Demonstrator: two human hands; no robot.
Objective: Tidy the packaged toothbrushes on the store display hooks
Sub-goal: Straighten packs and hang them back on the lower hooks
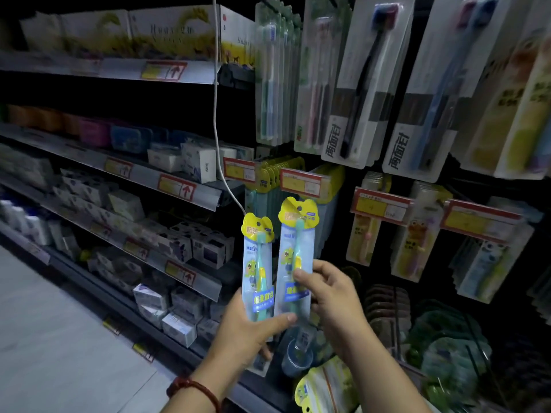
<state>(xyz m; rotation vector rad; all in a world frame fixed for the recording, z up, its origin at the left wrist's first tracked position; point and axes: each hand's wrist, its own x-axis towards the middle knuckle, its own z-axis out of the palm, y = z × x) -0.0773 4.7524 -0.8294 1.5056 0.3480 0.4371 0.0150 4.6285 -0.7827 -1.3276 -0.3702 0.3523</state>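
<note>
Two children's toothbrush packs with yellow tops and blue cards stand upright in front of the display. My left hand (pixel 250 329) grips the bottom of the left pack (pixel 258 263), its thumb reaching across to the lower edge of the right pack (pixel 295 251). My right hand (pixel 331 296) pinches the right pack at its middle, thumb on the front. Behind them a row of matching yellow-topped packs (pixel 269 174) hangs on a hook. Above hang larger toothbrush packs (pixel 357 84) in grey-white cards.
Red-and-yellow price tags (pixel 301 181) stick out on the hook ends. More packs (pixel 417 234) hang to the right and further packets (pixel 322 389) lie low. Shelves of boxed goods (pixel 179 245) run along the left, with pale floor (pixel 44 338) below. A white cord (pixel 217 114) hangs down.
</note>
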